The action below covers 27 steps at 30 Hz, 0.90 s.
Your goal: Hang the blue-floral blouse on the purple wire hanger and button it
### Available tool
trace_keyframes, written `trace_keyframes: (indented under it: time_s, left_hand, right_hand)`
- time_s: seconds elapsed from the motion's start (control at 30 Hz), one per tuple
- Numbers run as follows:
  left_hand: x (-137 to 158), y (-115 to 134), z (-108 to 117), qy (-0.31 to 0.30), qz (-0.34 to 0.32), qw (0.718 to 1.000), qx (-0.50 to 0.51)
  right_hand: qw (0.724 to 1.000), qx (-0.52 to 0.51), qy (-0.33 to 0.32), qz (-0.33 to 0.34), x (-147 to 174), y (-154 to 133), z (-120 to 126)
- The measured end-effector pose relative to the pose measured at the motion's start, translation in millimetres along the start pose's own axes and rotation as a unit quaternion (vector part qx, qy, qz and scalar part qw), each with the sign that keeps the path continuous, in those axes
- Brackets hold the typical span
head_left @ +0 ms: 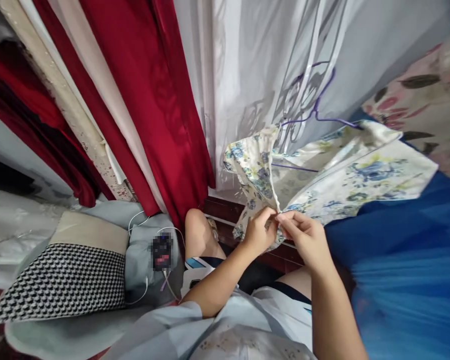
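Observation:
A white shirt with blue and yellow flowers (375, 175) hangs in front of me on a purple hanger (315, 107). At the bottom of its V-shaped neckline, my left hand (261, 230) pinches the shirt's front edge. My right hand (302, 232) pinches the other front edge right beside it, the fingertips of both hands nearly touching. Whatever small part lies between the fingertips is hidden. Below the hands, the lower part of the shirt hangs down, partly covered by them.
Red curtains (146, 100) and white fabric (228, 90) hang behind. A houndstooth cushion (78, 275) and a blurred dark device (162, 251) with white cables lie on a seat at left. Blue fabric (405, 250) fills the right side, below a floral cloth (427, 95).

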<state>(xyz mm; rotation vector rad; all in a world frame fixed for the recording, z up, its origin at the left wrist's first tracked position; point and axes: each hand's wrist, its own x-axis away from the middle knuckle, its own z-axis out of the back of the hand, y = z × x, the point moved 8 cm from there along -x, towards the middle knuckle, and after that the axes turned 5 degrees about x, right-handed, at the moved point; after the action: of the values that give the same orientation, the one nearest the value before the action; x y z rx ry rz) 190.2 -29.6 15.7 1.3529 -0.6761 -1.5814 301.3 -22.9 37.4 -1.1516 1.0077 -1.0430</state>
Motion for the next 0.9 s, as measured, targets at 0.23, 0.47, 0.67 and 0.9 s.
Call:
trace_keyframes:
  time_s: [0.23,0.47,0.67,0.9]
  left_hand:
    - [5,0,8,-0.060,-0.024,0.995,-0.071]
    - [8,-3,1,-0.084,-0.023,0.994,-0.072]
    - [6,-5,4,-0.084,0.011,0.995,0.055]
    - [-93,98,45,-0.001,-0.048,0.994,0.099]
  right_hand:
    - [0.974,-0.217,0.031,-0.050,-55,-19,19]
    - [0.976,-0.182,0.083,0.090,-117,-124,43]
    - [0.977,-0.129,0.113,0.129,-94,-133,38]
    - [0.974,-0.111,0.132,0.145,-69,-125,39]
